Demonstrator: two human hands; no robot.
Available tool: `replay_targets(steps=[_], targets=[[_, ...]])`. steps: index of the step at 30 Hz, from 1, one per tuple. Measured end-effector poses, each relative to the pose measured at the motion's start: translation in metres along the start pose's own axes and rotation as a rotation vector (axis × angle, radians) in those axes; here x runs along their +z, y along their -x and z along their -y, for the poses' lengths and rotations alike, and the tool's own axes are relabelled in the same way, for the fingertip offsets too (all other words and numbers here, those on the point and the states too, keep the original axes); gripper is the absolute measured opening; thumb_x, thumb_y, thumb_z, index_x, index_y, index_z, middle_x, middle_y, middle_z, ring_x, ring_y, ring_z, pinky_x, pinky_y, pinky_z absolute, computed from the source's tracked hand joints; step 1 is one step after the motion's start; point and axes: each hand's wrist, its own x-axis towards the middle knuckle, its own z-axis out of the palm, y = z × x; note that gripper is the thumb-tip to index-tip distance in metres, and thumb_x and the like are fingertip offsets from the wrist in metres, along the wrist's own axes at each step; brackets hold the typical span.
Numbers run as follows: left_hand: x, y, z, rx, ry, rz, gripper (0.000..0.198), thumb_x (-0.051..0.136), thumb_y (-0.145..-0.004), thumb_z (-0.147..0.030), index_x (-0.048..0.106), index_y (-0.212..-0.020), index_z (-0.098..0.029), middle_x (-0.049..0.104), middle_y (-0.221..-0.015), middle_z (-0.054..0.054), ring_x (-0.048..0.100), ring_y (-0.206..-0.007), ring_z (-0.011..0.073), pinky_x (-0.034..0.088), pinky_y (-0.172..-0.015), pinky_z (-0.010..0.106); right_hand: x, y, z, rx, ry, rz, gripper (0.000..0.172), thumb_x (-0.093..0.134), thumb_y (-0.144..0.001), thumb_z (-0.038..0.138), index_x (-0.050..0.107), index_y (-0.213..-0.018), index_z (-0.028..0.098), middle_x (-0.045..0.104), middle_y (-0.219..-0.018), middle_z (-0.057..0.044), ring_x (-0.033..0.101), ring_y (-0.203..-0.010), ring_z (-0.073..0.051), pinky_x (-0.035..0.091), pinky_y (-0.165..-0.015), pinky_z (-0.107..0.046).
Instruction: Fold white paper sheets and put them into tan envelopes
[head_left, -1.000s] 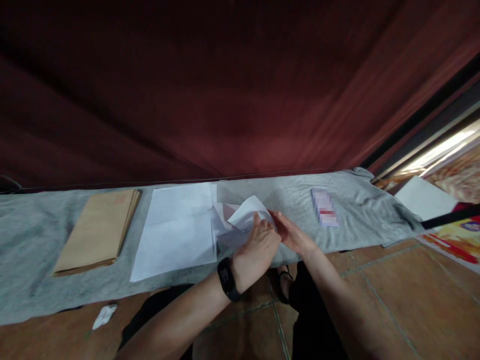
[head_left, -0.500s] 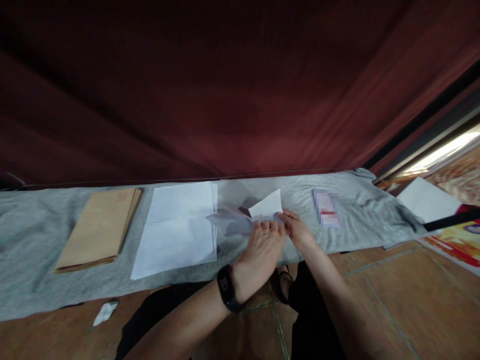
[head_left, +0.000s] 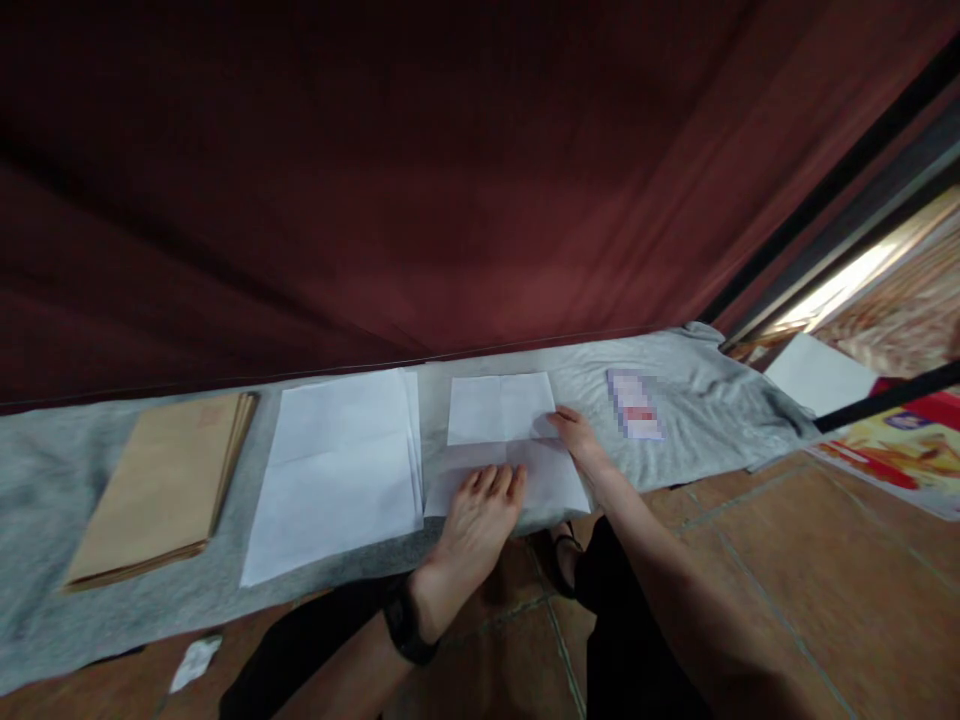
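A white sheet of paper [head_left: 480, 408] lies spread out before me, with a crease down its middle and another across it. My left hand [head_left: 484, 510] rests flat on the sheet's near half, fingers stretched out. At the right edge of the sheet, my right hand [head_left: 579, 440] grips the paper between thumb and fingers. Just left of it is a stack of larger white paper [head_left: 337, 470], also creased across. Farther left sits a pile of brown envelopes [head_left: 161, 480]. To the right of my right hand lies a small blurred purple-and-white item [head_left: 636, 404].
Everything lies on a grey cloth [head_left: 697, 430] running along a dark red fabric wall [head_left: 450, 200]. A crumpled white scrap [head_left: 196, 662] is on the tiled floor [head_left: 750, 540]. At right, a dark bar [head_left: 892, 395] crosses in front of a colourful printed box [head_left: 900, 450].
The sheet, bent up and partly folded before, now lies opened out flat. My left hand has moved left and nearer, away from my right hand. The view has shifted slightly.
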Motion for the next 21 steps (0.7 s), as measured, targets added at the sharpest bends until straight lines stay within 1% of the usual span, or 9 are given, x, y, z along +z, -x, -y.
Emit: replay_targets(steps=[3, 5, 8, 11, 14, 16, 18, 20, 21], targets=[[0.022, -0.002, 0.002, 0.003, -0.03, -0.043, 0.045, 0.047, -0.092, -0.006, 0.056, -0.135, -0.014, 0.065, -0.13, 0.013, 0.061, -0.117, 0.0222, 0.046, -0.102, 0.037, -0.002, -0.006, -0.001, -0.04, 0.057, -0.101, 0.038, 0.071, -0.066, 0.041, 0.067, -0.099, 0.021, 0.07, -0.086, -0.001, 0.065, -0.087, -0.021, 0.052, -0.082, -0.035], [0.033, -0.001, 0.0, -0.01, -0.061, -0.065, 0.045, 0.046, -0.092, -0.005, 0.057, -0.135, -0.011, 0.061, -0.136, 0.016, 0.059, -0.122, 0.0229, 0.045, -0.105, 0.038, -0.006, -0.006, 0.002, -0.083, 0.12, -0.146, 0.047, 0.069, -0.07, 0.041, 0.065, -0.112, 0.022, 0.071, -0.103, -0.005, 0.065, -0.099, -0.023, 0.051, -0.093, -0.04], [0.043, 0.0, -0.01, -0.04, -0.096, -0.061, 0.046, 0.045, -0.091, -0.005, 0.058, -0.135, -0.009, 0.058, -0.141, 0.019, 0.057, -0.127, 0.0245, 0.045, -0.105, 0.038, -0.013, 0.005, 0.008, -0.309, 0.38, -0.149, 0.05, 0.061, -0.082, 0.044, 0.062, -0.127, 0.022, 0.061, -0.136, -0.01, 0.055, -0.126, -0.026, 0.041, -0.111, -0.045], [0.05, 0.001, -0.025, -0.049, -0.095, -0.042, 0.045, 0.046, -0.092, -0.007, 0.057, -0.136, -0.006, 0.057, -0.141, 0.021, 0.057, -0.126, 0.0246, 0.046, -0.103, 0.036, -0.009, 0.027, 0.01, -0.547, 0.646, 0.034, 0.05, 0.048, -0.095, 0.042, 0.056, -0.139, 0.021, 0.049, -0.152, -0.011, 0.042, -0.143, -0.024, 0.031, -0.121, -0.046], [0.053, 0.005, -0.033, -0.063, -0.025, -0.032, 0.044, 0.051, -0.092, -0.012, 0.057, -0.135, -0.004, 0.057, -0.141, 0.023, 0.057, -0.127, 0.0263, 0.046, -0.104, 0.039, 0.01, 0.053, 0.005, -0.66, 0.845, 0.317, 0.049, 0.044, -0.101, 0.042, 0.051, -0.146, 0.024, 0.043, -0.158, -0.008, 0.036, -0.147, -0.024, 0.029, -0.123, -0.048], [0.051, 0.009, -0.029, -0.077, 0.103, -0.025, 0.046, 0.059, -0.091, -0.025, 0.059, -0.133, -0.006, 0.059, -0.139, 0.021, 0.054, -0.129, 0.0294, 0.045, -0.106, 0.045, 0.024, 0.066, -0.002, -0.715, 0.952, 0.451, 0.05, 0.042, -0.102, 0.04, 0.044, -0.151, 0.027, 0.038, -0.16, -0.006, 0.031, -0.15, -0.024, 0.026, -0.124, -0.05], [0.044, 0.011, -0.018, -0.093, 0.272, -0.002, 0.044, 0.063, -0.089, -0.034, 0.063, -0.127, -0.011, 0.064, -0.132, 0.016, 0.056, -0.127, 0.0297, 0.045, -0.106, 0.047, 0.034, 0.073, -0.009, -0.748, 1.004, 0.519, 0.052, 0.038, -0.104, 0.039, 0.037, -0.155, 0.026, 0.035, -0.161, -0.006, 0.031, -0.15, -0.023, 0.025, -0.124, -0.049], [0.036, 0.01, -0.004, -0.137, 0.411, 0.02, 0.027, 0.056, -0.092, -0.026, 0.069, -0.113, -0.017, 0.071, -0.117, 0.009, 0.063, -0.114, 0.0241, 0.049, -0.102, 0.043, 0.039, 0.075, -0.015, -0.757, 1.05, 0.518, 0.052, 0.034, -0.106, 0.037, 0.033, -0.156, 0.025, 0.035, -0.161, -0.007, 0.031, -0.15, -0.021, 0.026, -0.124, -0.049], [0.033, 0.007, 0.003, -0.183, 0.449, 0.001, 0.025, 0.049, -0.094, -0.02, 0.07, -0.107, -0.018, 0.073, -0.11, 0.007, 0.066, -0.107, 0.0212, 0.05, -0.1, 0.04, 0.04, 0.074, -0.018, -0.759, 1.08, 0.504, 0.052, 0.034, -0.106, 0.037, 0.033, -0.156, 0.025, 0.035, -0.161, -0.007, 0.031, -0.15, -0.021, 0.025, -0.124, -0.048]])
